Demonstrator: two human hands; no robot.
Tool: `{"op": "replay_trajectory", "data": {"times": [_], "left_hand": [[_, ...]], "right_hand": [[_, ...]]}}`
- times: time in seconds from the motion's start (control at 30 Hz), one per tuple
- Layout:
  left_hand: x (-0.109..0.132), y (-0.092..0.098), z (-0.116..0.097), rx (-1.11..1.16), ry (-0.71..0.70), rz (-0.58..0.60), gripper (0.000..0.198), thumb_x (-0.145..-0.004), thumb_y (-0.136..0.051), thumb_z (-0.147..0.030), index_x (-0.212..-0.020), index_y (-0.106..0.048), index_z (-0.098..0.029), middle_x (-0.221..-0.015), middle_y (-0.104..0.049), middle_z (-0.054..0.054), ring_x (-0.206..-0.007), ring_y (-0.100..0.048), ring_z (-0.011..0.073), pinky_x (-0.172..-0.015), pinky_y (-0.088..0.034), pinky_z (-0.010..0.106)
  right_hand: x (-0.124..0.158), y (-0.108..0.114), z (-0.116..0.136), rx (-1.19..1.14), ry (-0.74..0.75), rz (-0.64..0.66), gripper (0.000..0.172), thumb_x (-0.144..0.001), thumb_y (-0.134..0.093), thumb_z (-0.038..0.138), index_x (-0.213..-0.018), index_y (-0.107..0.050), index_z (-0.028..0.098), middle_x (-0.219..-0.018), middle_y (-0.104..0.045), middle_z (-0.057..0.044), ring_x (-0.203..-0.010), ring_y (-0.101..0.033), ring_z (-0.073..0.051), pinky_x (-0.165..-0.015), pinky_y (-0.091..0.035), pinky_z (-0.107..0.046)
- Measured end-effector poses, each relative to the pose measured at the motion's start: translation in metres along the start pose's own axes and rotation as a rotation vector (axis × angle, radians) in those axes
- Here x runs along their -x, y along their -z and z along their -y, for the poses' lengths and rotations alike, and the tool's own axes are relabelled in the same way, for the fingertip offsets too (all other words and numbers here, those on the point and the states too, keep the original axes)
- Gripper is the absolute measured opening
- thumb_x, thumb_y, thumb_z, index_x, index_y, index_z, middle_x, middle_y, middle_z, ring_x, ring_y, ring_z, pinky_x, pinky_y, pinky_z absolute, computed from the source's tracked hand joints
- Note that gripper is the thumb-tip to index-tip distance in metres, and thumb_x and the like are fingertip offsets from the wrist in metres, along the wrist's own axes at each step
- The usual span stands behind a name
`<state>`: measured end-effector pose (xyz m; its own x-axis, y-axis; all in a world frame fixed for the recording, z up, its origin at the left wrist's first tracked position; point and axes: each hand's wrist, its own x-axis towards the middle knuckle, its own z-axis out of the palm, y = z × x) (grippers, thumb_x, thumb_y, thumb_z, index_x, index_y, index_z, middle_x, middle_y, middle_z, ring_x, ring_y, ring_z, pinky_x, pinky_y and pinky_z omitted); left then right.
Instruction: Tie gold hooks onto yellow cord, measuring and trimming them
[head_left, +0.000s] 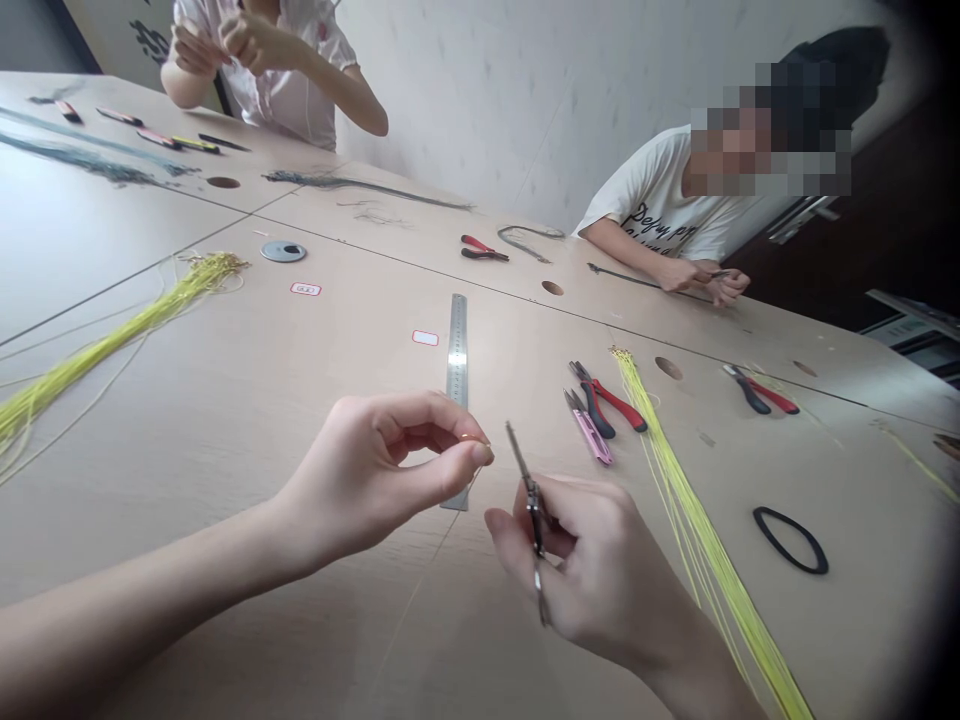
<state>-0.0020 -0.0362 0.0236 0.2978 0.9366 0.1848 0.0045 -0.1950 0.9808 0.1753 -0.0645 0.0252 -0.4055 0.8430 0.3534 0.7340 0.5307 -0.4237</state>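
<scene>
My left hand [390,465] is closed in a pinch, thumb against forefinger, on the end of a thin yellow cord [411,600]. The cord hangs down from the fingertips towards the table's near side. Just to the right, my right hand [600,560] is wrapped round small metal scissors [533,500]. Their narrow tip points up and stands apart from the cord end. Under my left fingertips lies a steel ruler [457,350], partly hidden by the hand. A bundle of yellow cords [690,500] lies right of my right hand.
Red-and-black pliers [611,400] and pink thread snips [590,430] lie ahead of my right hand. Another yellow cord bundle [112,345] is at left. A black ring [790,540] lies at right. Two people work across the table, one's hands [709,280] holding a dark cord.
</scene>
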Motion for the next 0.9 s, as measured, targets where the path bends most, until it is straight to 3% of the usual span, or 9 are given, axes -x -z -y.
{"op": "replay_trajectory", "data": {"times": [0.13,0.33,0.9], "left_hand": [[-0.0015,-0.0013,-0.0004,-0.001,0.008,0.01,0.006,-0.075,-0.062,-0.017,-0.068,-0.063,-0.016,-0.062,-0.064,-0.002,-0.057,-0.059,0.0074,-0.052,-0.05,0.013],[-0.0038,-0.003,0.0001,-0.013,-0.017,0.0,0.007,-0.074,-0.061,-0.014,-0.068,-0.064,-0.017,-0.063,-0.065,-0.003,-0.056,-0.057,0.0058,-0.052,-0.049,0.011],[-0.0018,-0.0009,0.0028,-0.047,-0.068,0.024,0.007,-0.074,-0.061,-0.013,-0.07,-0.065,-0.016,-0.064,-0.066,-0.002,-0.061,-0.06,0.0063,-0.057,-0.05,0.011]], "right_hand": [[-0.0007,0.0068,0.0034,-0.063,-0.039,0.021,0.032,-0.076,-0.053,0.024,-0.052,-0.033,0.019,-0.046,-0.025,0.008,-0.038,-0.026,-0.004,-0.037,-0.023,-0.019],[0.0009,0.0062,0.0028,0.001,-0.074,0.103,0.032,-0.071,-0.057,0.03,-0.054,-0.032,0.02,-0.045,-0.03,0.008,-0.039,-0.03,-0.005,-0.038,-0.025,-0.019],[0.0022,0.001,0.002,0.071,-0.033,0.035,0.037,-0.071,-0.059,0.031,-0.049,-0.032,0.019,-0.043,-0.031,0.008,-0.039,-0.028,-0.005,-0.039,-0.023,-0.019]]}}
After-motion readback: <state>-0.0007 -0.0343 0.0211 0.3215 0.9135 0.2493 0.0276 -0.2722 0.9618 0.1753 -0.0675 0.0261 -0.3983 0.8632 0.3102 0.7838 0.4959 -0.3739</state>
